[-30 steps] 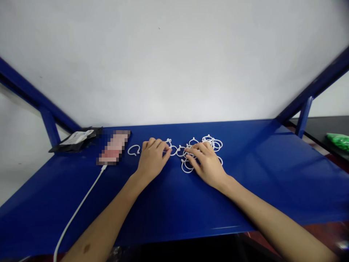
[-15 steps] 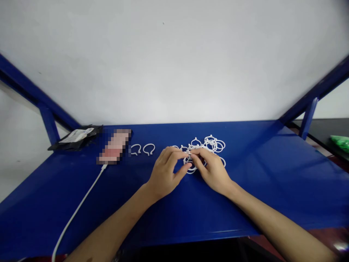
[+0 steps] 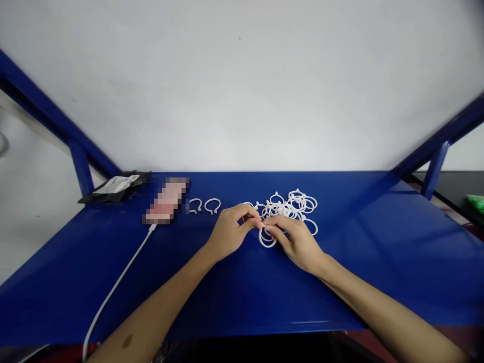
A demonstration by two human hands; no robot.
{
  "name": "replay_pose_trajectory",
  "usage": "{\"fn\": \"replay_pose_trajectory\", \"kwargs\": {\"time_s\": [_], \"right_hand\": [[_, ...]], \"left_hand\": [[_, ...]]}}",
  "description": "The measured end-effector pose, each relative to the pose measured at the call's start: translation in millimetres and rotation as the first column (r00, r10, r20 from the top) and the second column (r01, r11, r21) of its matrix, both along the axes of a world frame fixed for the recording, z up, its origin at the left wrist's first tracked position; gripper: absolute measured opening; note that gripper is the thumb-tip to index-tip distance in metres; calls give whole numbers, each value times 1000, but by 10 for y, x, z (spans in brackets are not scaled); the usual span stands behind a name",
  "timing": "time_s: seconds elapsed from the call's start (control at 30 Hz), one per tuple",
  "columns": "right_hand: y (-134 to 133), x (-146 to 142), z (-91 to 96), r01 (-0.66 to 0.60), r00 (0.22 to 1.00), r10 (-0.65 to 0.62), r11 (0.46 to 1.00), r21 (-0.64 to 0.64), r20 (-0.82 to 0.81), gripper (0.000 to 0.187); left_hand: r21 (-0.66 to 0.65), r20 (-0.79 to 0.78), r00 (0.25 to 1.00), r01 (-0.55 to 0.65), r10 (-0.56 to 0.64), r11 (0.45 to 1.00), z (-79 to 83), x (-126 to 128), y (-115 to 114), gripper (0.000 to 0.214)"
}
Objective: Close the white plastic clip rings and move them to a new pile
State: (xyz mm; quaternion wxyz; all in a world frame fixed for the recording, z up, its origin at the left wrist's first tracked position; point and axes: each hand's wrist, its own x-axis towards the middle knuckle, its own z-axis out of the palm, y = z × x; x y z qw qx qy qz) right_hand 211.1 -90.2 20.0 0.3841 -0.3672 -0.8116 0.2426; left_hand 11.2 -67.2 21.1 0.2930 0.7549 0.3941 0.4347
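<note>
My left hand and my right hand meet fingertip to fingertip at the middle of the blue table. Both pinch the top of a white plastic ring, which hangs below the fingers; its clasp is mostly covered by them. Just behind my right hand lies a loose pile of similar white rings with small knobs. Two opened white rings, one nearer my left hand and another beyond it, lie apart to the left.
A phone with a blurred screen lies on the left, joined to a white cable that runs off the front. Behind it is a black plastic packet with a white label. Blue frame bars flank the blue table, and a wall stands behind.
My left thumb has closed against the fingers, and both hands now pinch one ring that shows clearly below them. The whole view has shifted slightly.
</note>
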Motion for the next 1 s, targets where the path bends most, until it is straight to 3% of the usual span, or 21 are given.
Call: {"fn": "replay_pose_trajectory", "kwargs": {"time_s": [0.23,0.33,0.4,0.47,0.53,0.6,0.67,0.73,0.87,1.0], "right_hand": [[-20,44,-44,-72,994,57,982,176,90,21],[6,39,-39,-15,993,-8,979,201,116,21],[57,53,-27,51,985,-88,969,242,148,23],[134,95,-19,130,965,-188,948,291,182,24],[224,159,-25,220,934,-298,914,340,197,25],[305,224,-49,295,897,-392,874,386,204,26],[359,268,-85,332,865,-447,851,407,228,26],[384,284,-122,341,847,-463,850,401,260,27],[384,270,-164,351,842,-462,861,368,278,30],[371,263,-157,372,842,-474,857,357,259,32]], "left_hand": [[151,-75,997,1,11,989,-50,33,-43,38],[168,-207,978,52,-17,984,-72,-7,41,37],[180,-341,939,24,39,983,-78,-75,135,33],[231,-475,853,-118,218,966,-77,-176,234,28],[319,-565,700,-302,437,898,-70,-293,310,28],[386,-627,531,-424,570,819,-60,-402,347,36],[403,-699,407,-455,588,794,-56,-482,349,42],[388,-766,341,-430,545,815,-63,-531,336,37],[350,-809,349,-360,472,865,-95,-554,332,24],[351,-744,470,-331,475,876,-97,-499,363,19]]}}
